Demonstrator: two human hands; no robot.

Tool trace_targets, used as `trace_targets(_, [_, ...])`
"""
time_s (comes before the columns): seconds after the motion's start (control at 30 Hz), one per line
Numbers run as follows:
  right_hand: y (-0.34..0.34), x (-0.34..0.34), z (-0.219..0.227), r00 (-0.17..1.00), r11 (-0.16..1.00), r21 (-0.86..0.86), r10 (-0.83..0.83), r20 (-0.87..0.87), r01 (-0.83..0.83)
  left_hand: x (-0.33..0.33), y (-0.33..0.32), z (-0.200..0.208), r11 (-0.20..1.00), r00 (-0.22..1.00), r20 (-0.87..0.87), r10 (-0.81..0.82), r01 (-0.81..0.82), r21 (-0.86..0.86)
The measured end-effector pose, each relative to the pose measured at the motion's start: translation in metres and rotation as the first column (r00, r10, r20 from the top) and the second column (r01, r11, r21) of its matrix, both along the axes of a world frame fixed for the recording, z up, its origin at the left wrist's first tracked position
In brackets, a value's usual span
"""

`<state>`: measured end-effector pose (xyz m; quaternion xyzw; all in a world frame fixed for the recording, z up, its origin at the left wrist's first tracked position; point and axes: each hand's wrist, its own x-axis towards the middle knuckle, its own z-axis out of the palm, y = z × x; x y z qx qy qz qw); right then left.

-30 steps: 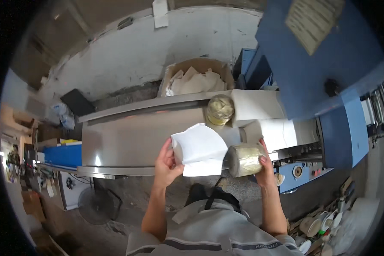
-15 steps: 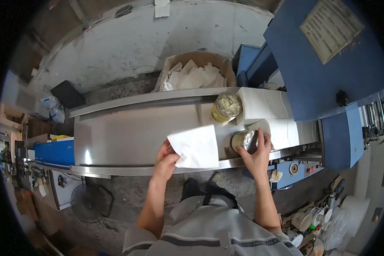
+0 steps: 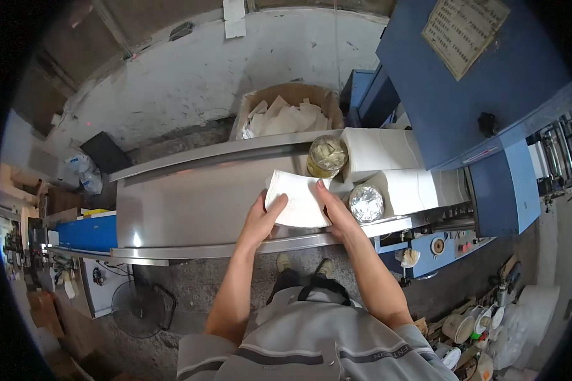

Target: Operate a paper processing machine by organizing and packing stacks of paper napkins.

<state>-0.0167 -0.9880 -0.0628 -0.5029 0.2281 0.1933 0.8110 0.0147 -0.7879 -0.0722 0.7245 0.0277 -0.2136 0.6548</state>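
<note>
Holding the white paper (image 3: 302, 206) between the fingers (image 3: 277, 204) of your left hand (image 3: 257, 224) and right hand (image 3: 341, 219), you seem to be neatening it, so the next move likely calls for gentle fingers near the shiny pack (image 3: 367, 204) on their right.

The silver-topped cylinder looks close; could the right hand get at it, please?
Probably yes: the silver-topped cylinder stands just beside the right hand, with nothing visible between, though that hand holds white sheet material.
</note>
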Motion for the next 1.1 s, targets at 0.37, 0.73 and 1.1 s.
trace_targets(0.37, [0.005, -0.014, -0.01, 0.912, 0.843, 0.519, -0.317, 0.26, 0.145, -0.048, -0.026, 0.054, 0.945, 0.647, 0.726, -0.233, -0.024, 0.325])
trace_targets(0.73, [0.012, -0.022, 0.006, 0.905, 0.61, 0.792, -0.345, 0.25, 0.014, -0.053, -0.032, 0.058, 0.874, 0.792, 0.389, 0.471, -0.356, -0.331])
trace_targets(1.1, [0.011, -0.036, -0.024, 0.952, 0.802, 0.598, -0.193, 0.24, 0.012, -0.03, 0.017, 0.0, 0.808, 0.983, -0.107, 0.151, -0.185, -0.559])
